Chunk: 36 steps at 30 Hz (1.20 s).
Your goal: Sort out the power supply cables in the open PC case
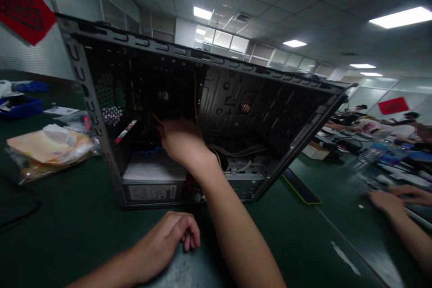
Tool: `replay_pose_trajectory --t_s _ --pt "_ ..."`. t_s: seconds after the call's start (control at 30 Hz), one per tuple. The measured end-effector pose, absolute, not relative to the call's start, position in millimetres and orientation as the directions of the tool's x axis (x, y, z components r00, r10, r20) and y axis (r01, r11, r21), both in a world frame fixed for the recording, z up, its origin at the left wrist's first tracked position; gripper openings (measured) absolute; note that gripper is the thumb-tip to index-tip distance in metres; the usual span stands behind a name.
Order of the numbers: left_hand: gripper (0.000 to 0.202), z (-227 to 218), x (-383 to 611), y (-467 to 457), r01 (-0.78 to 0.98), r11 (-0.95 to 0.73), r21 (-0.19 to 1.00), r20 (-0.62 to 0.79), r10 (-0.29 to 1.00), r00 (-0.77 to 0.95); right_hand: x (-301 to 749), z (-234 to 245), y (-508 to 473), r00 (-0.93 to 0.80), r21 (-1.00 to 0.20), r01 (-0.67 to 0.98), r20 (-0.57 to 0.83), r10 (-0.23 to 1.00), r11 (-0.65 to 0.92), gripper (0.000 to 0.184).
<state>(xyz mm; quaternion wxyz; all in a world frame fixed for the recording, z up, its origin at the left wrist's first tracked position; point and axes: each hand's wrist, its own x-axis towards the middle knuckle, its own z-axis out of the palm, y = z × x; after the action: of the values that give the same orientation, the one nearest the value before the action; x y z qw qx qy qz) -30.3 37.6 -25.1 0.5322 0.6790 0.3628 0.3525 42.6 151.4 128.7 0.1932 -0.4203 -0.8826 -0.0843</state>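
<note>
Left hand (pixel 168 239) rests curled; cables (pixel 238 150) crowd right hand (pixel 182 141).

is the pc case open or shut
Open: the pc case shows its bare interior, and the right hand reaches inside.

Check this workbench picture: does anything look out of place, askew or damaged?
The black metal computer case stands open with no side panel, and beige cables lie loose inside beside the right hand. A crumpled yellowish plastic bag lies on the green table to its left. No spill or damage shows.
</note>
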Motion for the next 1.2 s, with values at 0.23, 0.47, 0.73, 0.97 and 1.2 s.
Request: replay_pose_trajectory --t_s 0.23,0.47,0.73,0.97,1.2 --pt "0.086 -21.2 -28.2 38.9 0.131 -0.153 0.98 0.078 0.886 0.457 45.4 128.3 145.3 -0.535 -0.036 0.79 0.449 0.716 0.612 0.029" --pt "0.086 -22.5 -28.3 39.5 0.108 -0.152 0.982 0.086 0.884 0.459 47.5 128.4 146.8 -0.529 -0.033 0.79 0.469 0.707 0.613 0.031" --pt "0.087 -24.8 -28.5 40.6 0.114 -0.175 0.978 0.101 0.872 0.479 52.5 128.8 143.5 -0.571 -0.03 0.757 0.455 0.683 0.653 0.034" --pt "0.083 -21.9 -28.2 38.6 0.092 -0.179 0.98 0.114 0.87 0.479 52.5 129.9 145.9 -0.565 -0.072 0.75 0.446 0.694 0.658 0.034" --pt "0.081 -26.6 -27.6 39.1 0.086 -0.195 0.977 0.129 0.86 0.494 49.9 128.0 146.6 -0.548 -0.078 0.77 0.428 0.719 0.633 0.034"
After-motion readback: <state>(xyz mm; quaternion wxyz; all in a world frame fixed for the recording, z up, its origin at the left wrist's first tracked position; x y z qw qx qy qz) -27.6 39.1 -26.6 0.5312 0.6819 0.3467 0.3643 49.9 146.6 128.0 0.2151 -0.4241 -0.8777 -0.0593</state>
